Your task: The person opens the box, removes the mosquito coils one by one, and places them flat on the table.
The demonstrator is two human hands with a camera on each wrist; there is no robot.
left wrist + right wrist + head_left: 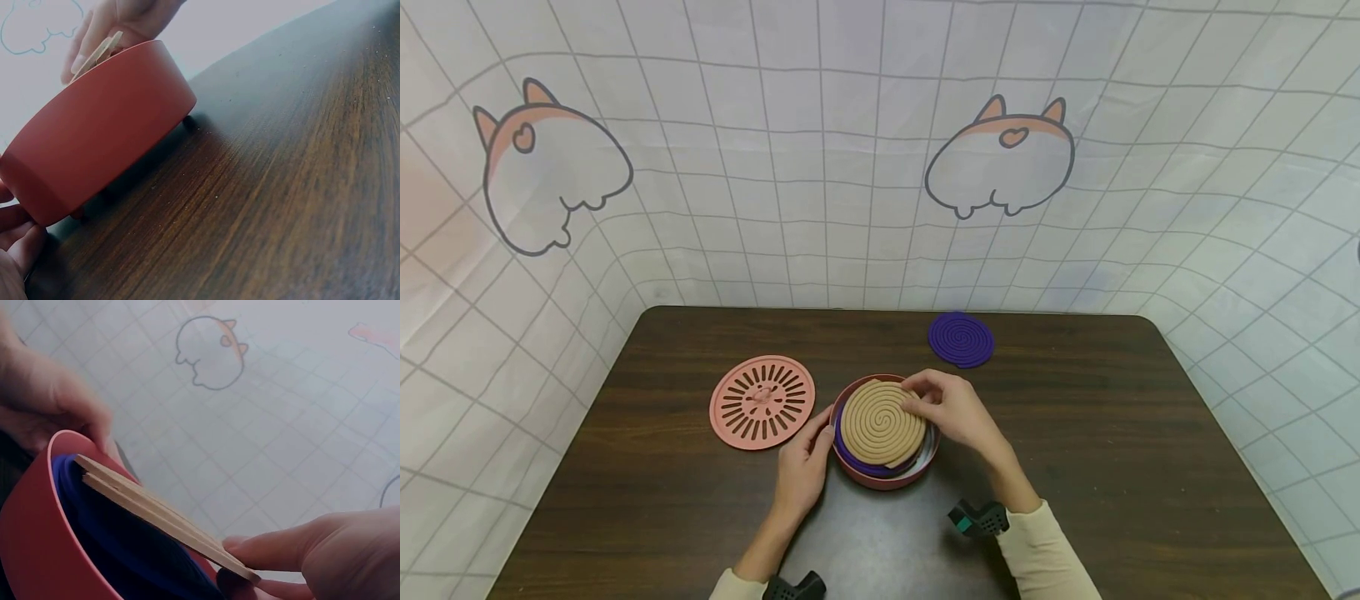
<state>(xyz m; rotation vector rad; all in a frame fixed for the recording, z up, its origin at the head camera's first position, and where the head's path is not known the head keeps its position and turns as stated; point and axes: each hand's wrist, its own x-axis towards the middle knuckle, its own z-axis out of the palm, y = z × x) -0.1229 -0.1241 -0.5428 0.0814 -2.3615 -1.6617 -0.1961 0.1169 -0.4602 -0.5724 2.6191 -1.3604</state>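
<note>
A tan mosquito coil [883,422] lies tilted over the round red mosquito coil box [880,483]. My right hand [951,408] pinches its right edge between thumb and fingers; from the right wrist view the coil [165,515] looks layered, its far edge low inside the box. Beneath it, purple coils [857,463] line the box. With my left hand [802,467] I grip the box's left side at the rim. The left wrist view shows the box's red outer wall [106,125] and small feet on the table; only part of the left hand [22,250] appears there.
A pink slotted lid [762,402] lies flat left of the box. Another purple coil [961,339] lies near the table's back edge, right of centre. The dark wooden table [1112,433] meets white gridded curtains [850,208] behind and at both sides.
</note>
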